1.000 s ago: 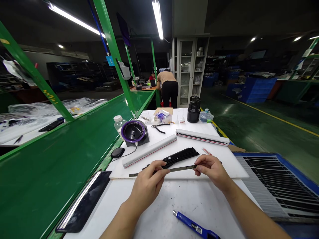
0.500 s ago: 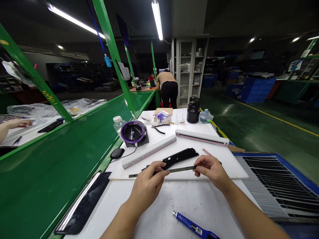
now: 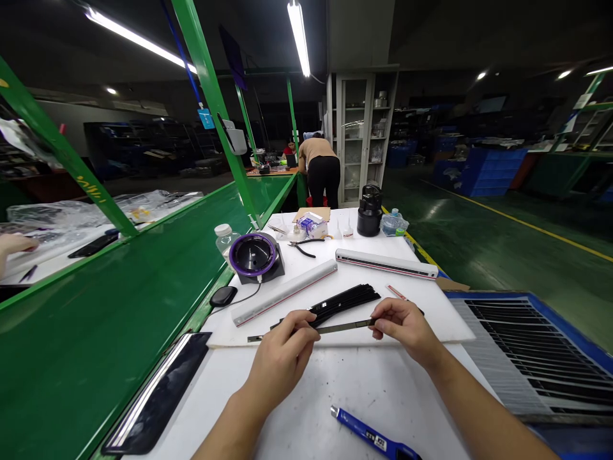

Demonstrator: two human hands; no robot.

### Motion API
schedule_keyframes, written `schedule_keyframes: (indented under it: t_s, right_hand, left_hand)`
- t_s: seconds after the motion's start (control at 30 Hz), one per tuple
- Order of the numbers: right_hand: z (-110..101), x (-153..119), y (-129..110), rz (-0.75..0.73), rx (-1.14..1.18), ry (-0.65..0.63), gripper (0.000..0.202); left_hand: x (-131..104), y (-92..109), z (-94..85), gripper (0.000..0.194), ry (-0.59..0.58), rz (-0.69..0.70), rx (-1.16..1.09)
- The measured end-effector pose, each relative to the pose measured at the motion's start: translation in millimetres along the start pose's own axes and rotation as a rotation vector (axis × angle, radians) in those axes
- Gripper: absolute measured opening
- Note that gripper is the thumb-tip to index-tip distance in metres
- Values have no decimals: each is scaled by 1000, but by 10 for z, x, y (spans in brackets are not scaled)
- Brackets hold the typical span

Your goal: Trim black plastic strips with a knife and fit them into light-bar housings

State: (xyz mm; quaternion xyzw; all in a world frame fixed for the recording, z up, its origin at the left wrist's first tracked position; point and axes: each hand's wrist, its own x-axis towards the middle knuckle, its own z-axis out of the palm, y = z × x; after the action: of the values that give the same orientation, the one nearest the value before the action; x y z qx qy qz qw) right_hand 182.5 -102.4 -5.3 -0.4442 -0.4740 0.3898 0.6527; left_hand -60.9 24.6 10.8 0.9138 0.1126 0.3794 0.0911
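Observation:
Between my two hands a thin dark flat strip (image 3: pixel 342 328) is stretched level above the front edge of the white foam sheet. My left hand (image 3: pixel 283 351) pinches it towards its left part, and its left end sticks out beyond my fingers. My right hand (image 3: pixel 407 327) grips the right end between thumb and fingertips. Just behind, a fanned bundle of similar glossy black strips (image 3: pixel 347 301) lies on the foam sheet (image 3: pixel 433 322), partly covered by my left fingers. A blue utility knife (image 3: pixel 371 434) rests on the white table (image 3: pixel 306 409) nearer to me.
Two long white housings (image 3: pixel 287 292) (image 3: pixel 387 264) lie behind the bundle. Further back are a round purple-rimmed device (image 3: pixel 253 253), cutting pliers (image 3: pixel 305 246) and a black canister (image 3: pixel 370 212). A tray of black strips (image 3: pixel 546 351) stands right. At far left shows another person's hand (image 3: pixel 16 245).
My left hand has shifted slightly left, while my right hand keeps its hold on the strip's end. The other person's hand at far left has moved further left.

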Motion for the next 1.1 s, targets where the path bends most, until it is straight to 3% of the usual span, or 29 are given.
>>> schedule_keyframes:
  t_s: [1.1]
  right_hand:
    - [6,-6,-12,23,-11,-13,15]
  left_hand:
    - [14,5,12,18,-30,-73,-31]
